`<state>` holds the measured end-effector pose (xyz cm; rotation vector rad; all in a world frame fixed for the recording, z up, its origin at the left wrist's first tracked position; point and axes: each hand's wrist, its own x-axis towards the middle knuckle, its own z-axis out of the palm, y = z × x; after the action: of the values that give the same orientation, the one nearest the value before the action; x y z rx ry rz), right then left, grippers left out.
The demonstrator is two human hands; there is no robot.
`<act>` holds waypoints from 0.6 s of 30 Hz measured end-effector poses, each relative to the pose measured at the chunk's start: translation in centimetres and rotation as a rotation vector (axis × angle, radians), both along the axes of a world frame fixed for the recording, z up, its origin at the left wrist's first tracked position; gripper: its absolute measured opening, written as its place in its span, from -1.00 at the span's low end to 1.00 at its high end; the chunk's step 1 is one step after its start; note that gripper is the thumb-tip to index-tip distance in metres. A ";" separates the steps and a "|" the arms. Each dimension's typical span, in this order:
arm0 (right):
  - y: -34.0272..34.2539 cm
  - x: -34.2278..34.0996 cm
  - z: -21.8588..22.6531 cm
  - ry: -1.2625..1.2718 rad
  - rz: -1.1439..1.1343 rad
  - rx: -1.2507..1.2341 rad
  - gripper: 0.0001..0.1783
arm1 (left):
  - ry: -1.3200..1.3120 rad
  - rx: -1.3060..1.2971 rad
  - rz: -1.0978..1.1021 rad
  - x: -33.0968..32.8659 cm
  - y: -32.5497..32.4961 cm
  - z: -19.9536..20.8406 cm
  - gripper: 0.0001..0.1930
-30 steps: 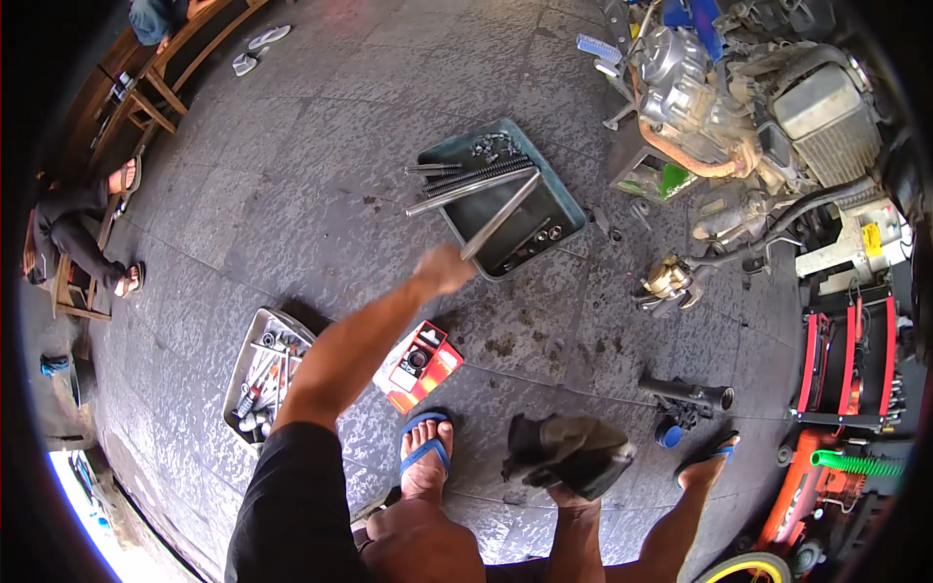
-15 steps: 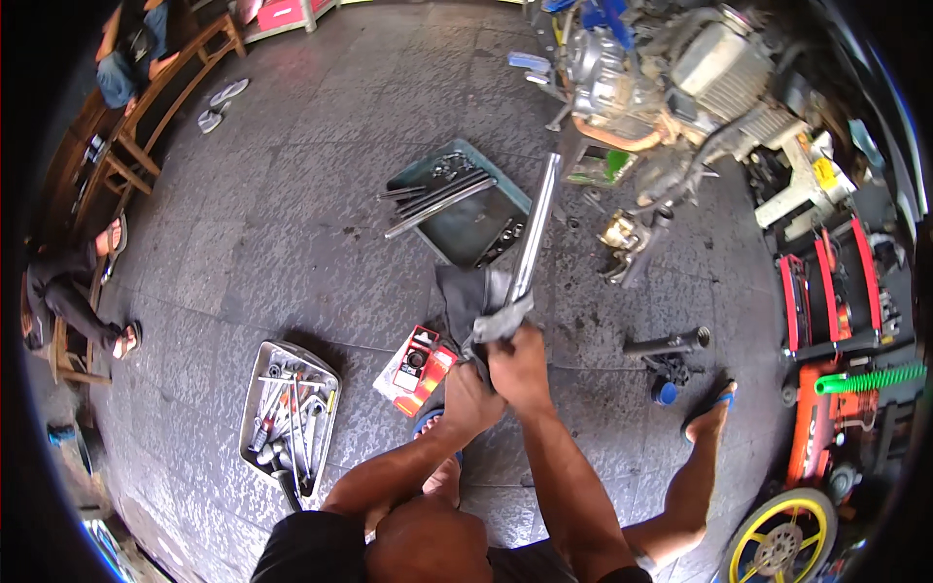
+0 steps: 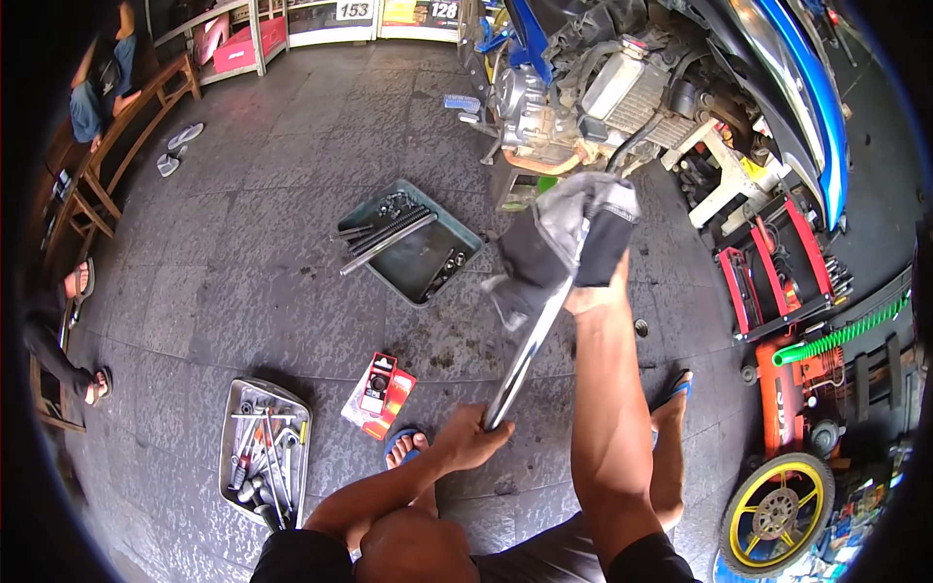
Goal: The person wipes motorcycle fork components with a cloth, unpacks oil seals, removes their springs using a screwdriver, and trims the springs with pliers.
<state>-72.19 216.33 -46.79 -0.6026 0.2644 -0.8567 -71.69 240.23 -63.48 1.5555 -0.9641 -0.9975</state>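
A shiny chrome fork tube [image 3: 533, 352] slants up and away from me, with its near end low in the middle. My left hand [image 3: 472, 437] is closed around that near end. Further up, my right hand [image 3: 599, 295] grips a grey and black cloth [image 3: 556, 238] wrapped about the tube. The cloth covers the tube's upper stretch and most of my right fingers; a loose corner hangs on the left side.
On the floor beyond lies a dark tray [image 3: 457, 255] of rods, a spring and small parts. Left of my foot are red packages [image 3: 386, 396] and a metal tool tray [image 3: 304, 408]. A partly stripped motorcycle [image 3: 622, 87] stands ahead. Right are a red tool rack [image 3: 777, 262] and a yellow wheel [image 3: 824, 486].
My right hand has slid the cloth away from me up the tube. My left hand has left the cloth and holds the tube's bare near end. The view has swung right.
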 end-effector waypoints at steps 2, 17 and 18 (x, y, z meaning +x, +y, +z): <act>0.5 -1.2 2.4 0.026 0.061 -0.145 -0.65 | 0.230 -0.031 -0.245 -0.6 0.4 0.0 -0.72; 10.6 -5.1 -6.6 0.592 -0.349 -1.025 -0.96 | -0.304 -0.335 0.112 -0.5 -3.2 2.8 -0.65; 10.9 -5.6 -6.9 0.660 -0.349 -0.932 -0.88 | -0.423 -0.344 -0.078 0.4 -3.4 2.2 -0.71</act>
<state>-77.81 227.25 -53.68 -1.7576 0.5839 -1.0853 -71.28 236.84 -61.31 1.4675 -1.4168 -0.5197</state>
